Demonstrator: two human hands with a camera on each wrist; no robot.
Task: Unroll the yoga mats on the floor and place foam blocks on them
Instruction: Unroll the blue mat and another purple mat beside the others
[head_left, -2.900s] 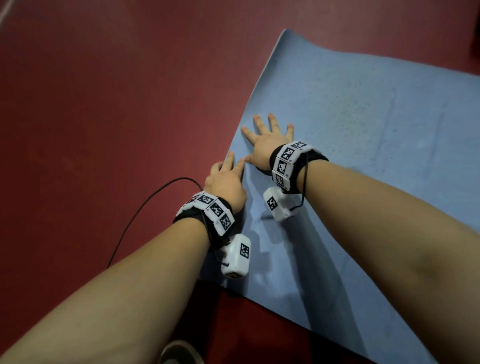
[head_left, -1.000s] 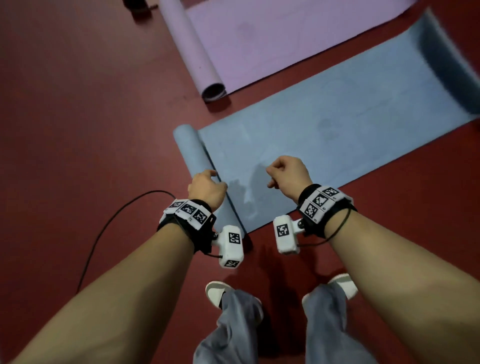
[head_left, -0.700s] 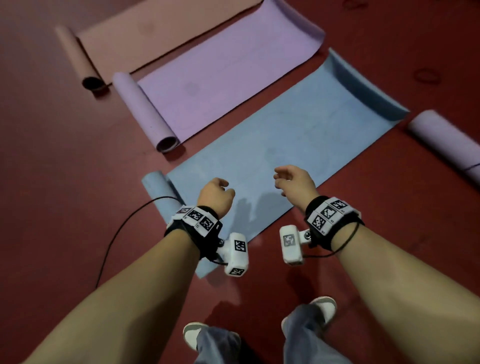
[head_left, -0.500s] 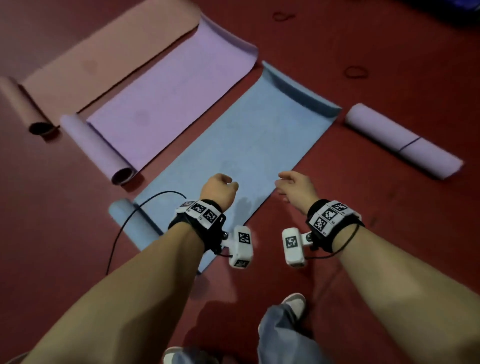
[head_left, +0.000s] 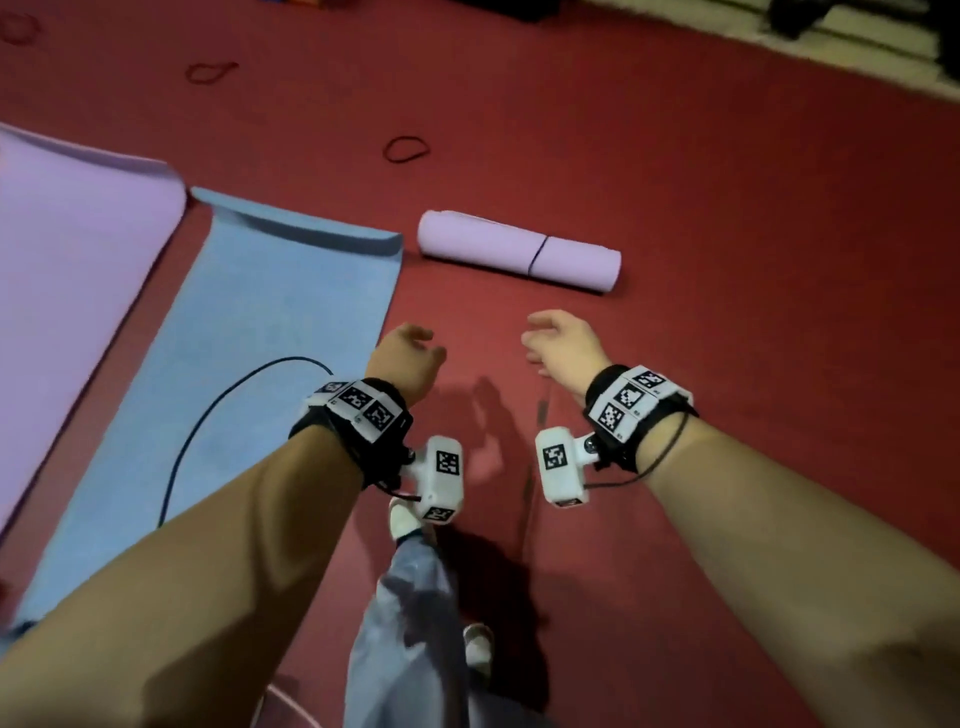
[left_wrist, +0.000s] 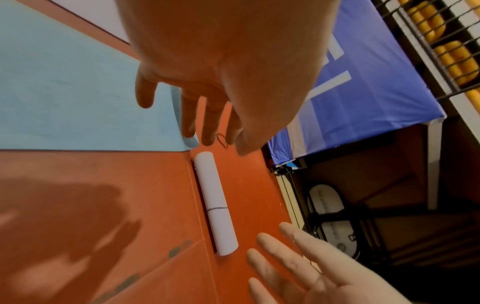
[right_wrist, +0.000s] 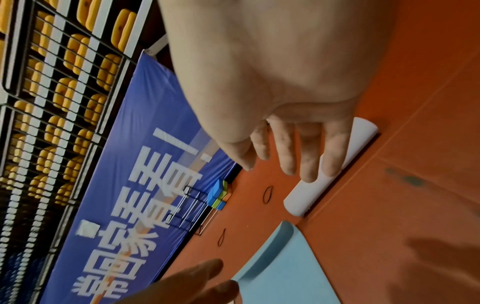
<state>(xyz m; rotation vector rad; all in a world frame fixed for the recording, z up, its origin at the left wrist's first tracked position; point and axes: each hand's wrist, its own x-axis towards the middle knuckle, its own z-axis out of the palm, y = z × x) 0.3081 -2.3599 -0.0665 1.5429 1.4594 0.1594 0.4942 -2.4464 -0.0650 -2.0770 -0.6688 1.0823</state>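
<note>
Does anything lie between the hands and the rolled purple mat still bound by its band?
Nothing visible does. Only bare red floor separates the left hand and right hand from the rolled purple mat; both hands hold nothing.

Black wristbands — checkered white tags, white camera pods, grey trousers

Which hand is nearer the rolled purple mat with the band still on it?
Right, narrowly. The right hand hangs just short of the rolled purple mat, roughly under its middle; the left hand hangs further back, near its left end. Neither touches it.
</note>
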